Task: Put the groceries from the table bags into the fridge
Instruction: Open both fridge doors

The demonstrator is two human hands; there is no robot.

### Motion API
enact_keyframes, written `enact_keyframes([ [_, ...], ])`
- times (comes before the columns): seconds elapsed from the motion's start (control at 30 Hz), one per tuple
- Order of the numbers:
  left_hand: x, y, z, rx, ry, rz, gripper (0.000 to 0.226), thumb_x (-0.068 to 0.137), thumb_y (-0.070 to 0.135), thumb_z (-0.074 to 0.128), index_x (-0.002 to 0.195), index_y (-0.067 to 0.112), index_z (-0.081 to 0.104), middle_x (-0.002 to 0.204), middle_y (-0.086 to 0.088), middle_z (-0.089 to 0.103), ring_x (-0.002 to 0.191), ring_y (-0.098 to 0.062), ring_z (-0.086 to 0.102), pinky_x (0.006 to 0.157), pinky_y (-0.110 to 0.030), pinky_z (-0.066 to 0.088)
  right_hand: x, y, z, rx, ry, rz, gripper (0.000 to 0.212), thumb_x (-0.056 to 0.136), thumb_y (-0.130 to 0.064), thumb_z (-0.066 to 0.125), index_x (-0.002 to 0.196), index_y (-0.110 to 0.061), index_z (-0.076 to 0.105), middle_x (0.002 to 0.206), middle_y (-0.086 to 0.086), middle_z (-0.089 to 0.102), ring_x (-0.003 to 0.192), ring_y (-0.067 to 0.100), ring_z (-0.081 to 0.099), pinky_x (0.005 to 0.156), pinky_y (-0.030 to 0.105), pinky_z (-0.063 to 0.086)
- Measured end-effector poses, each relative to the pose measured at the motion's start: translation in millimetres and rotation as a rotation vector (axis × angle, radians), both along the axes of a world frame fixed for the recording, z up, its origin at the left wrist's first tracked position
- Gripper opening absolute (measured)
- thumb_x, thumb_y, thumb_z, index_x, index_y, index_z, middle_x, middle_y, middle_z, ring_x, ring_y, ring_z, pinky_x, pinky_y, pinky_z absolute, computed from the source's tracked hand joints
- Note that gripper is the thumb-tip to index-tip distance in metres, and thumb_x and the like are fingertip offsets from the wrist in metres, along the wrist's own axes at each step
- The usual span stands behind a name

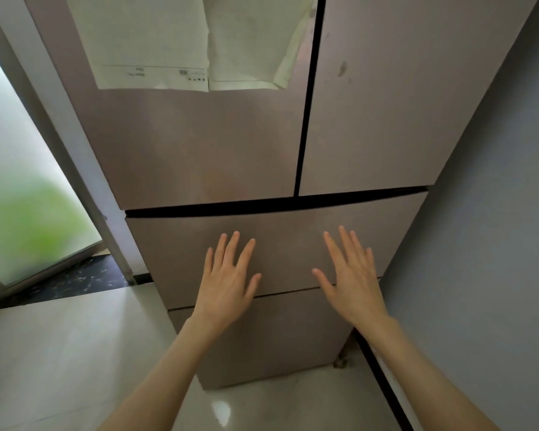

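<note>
A tall pinkish-brown fridge (199,144) fills the view, with two upper doors and two drawers below, all closed. My left hand (227,281) and my right hand (352,281) are both spread flat with straight fingers in front of the upper drawer (287,244), side by side and palms toward it. Whether the palms touch the drawer front I cannot tell. Neither hand holds anything. No groceries or bags are in view.
Paper sheets (156,45) are stuck on the upper left door. A grey wall (495,213) stands close on the right. A frosted glass door (19,181) is at the left. Pale floor tiles (59,353) lie below.
</note>
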State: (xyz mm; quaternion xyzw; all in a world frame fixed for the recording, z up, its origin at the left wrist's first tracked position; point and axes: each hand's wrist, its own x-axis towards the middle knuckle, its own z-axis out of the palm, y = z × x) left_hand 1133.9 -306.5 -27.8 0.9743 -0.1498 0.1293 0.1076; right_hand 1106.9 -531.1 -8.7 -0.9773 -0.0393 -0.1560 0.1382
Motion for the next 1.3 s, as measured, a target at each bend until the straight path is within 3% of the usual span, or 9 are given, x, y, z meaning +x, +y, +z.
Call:
enact_keyframes([
  [0.1,25,-12,4,-0.073,-0.012,-0.031,0.061,0.093,0.038,0.046,0.145,0.015,0.025,0.153,-0.017,0.021,0.143,-0.035,0.012,0.114,-0.043,0.008,38,-4,13,-0.033,-0.068,-0.007,0.071,0.092,-0.039,0.052,0.148,-0.022,0.012,0.157,0.008,-0.004,0.144,0.026,-0.008,0.114,0.050,0.003],
  [0.2,44,-26,12,-0.184,-0.031,-0.011,0.063,0.092,0.036,0.050,0.144,0.008,0.028,0.151,-0.017,0.025,0.140,-0.034,0.019,0.114,-0.044,0.019,76,-11,31,-0.086,-0.160,-0.008,0.073,0.091,-0.038,0.053,0.148,-0.023,0.009,0.156,0.009,-0.007,0.143,0.027,-0.008,0.113,0.050,0.003],
  [0.37,60,-57,37,-0.633,0.078,0.235,0.066,0.093,0.042,0.045,0.144,0.005,0.025,0.146,-0.009,0.029,0.135,-0.022,0.016,0.112,-0.036,0.020,119,-27,30,-0.116,-0.282,-0.016,0.078,0.089,-0.037,0.057,0.148,-0.023,0.009,0.155,0.010,-0.005,0.143,0.032,0.000,0.111,0.056,0.011],
  [0.43,65,-72,52,-0.995,0.212,0.321,0.055,0.093,0.039,0.048,0.135,0.005,0.041,0.130,-0.005,0.047,0.126,-0.018,0.034,0.106,-0.032,0.032,126,-32,22,-0.135,-0.333,0.008,0.079,0.088,-0.037,0.058,0.148,-0.024,0.009,0.155,0.007,-0.005,0.143,0.029,-0.002,0.111,0.056,0.011],
  [0.53,76,-90,74,-1.813,0.426,0.342,0.025,0.094,0.030,0.050,0.105,0.009,0.057,0.109,-0.003,0.059,0.112,-0.017,0.052,0.087,-0.025,0.044,131,-42,15,-0.163,-0.381,0.050,0.080,0.087,-0.037,0.059,0.148,-0.027,0.008,0.155,0.002,-0.009,0.143,0.027,-0.006,0.112,0.055,0.009],
  [0.67,92,-105,88,-2.310,0.418,0.320,0.042,0.092,0.021,0.054,0.129,0.004,0.046,0.130,-0.014,0.052,0.126,-0.024,0.045,0.101,-0.034,0.037,134,-49,11,-0.149,-0.405,0.110,0.082,0.085,-0.034,0.062,0.148,-0.029,0.009,0.155,0.004,-0.006,0.144,0.025,-0.012,0.113,0.054,0.010],
  [0.77,94,-112,88,-2.393,0.383,0.290,0.045,0.091,0.021,0.054,0.130,0.001,0.044,0.134,-0.014,0.049,0.129,-0.024,0.042,0.105,-0.035,0.034,131,-51,12,-0.158,-0.421,0.129,0.083,0.083,-0.033,0.065,0.147,-0.027,0.013,0.155,0.004,-0.002,0.143,0.025,-0.008,0.113,0.054,0.011],
  [1.1,91,-107,79,-2.197,0.360,0.310,0.045,0.093,0.027,0.052,0.130,0.004,0.044,0.136,-0.013,0.049,0.128,-0.022,0.044,0.092,-0.028,0.042,125,-58,20,-0.197,-0.364,0.167,0.092,0.071,-0.024,0.078,0.146,-0.026,0.024,0.155,0.013,0.016,0.142,0.031,0.009,0.110,0.054,0.018],
  [1.3,86,-106,83,-2.182,0.379,0.356,0.039,0.090,0.027,0.057,0.122,0.005,0.050,0.133,-0.012,0.053,0.125,-0.021,0.049,0.089,-0.027,0.045,114,-57,35,-0.238,-0.196,0.164,0.087,0.087,-0.026,0.061,0.145,-0.033,-0.004,0.151,0.002,-0.023,0.139,0.023,-0.020,0.114,0.053,0.010],
])
